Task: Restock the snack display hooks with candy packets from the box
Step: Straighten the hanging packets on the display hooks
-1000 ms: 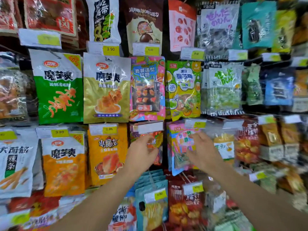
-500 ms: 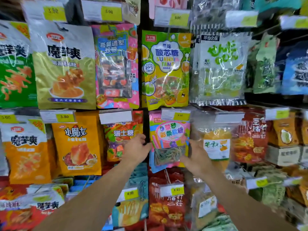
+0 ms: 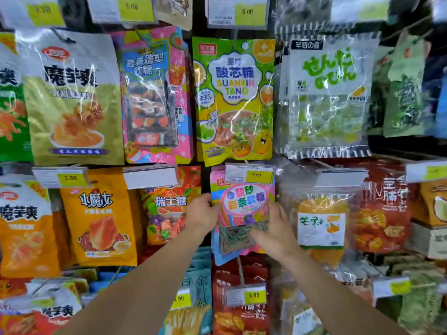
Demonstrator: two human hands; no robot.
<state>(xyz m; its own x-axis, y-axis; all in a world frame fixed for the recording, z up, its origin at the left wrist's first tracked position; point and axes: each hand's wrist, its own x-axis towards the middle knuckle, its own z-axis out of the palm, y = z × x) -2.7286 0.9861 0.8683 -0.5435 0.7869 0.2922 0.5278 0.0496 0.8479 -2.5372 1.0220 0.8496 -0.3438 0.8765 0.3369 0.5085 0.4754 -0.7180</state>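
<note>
Hands [image 3: 202, 213] [image 3: 275, 228] still grip pink candy packet [image 3: 244, 209] (view now closer).

display hooks [image 3: 239, 269], hanging snack packets [image 3: 233, 97]

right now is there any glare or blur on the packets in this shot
Head view: white glare streaks cross the clear green-lettered bag and the pink packet; edges and top price tags are blurred and bowed by the wide lens; the candy packet between both hands reads sharp.
</note>
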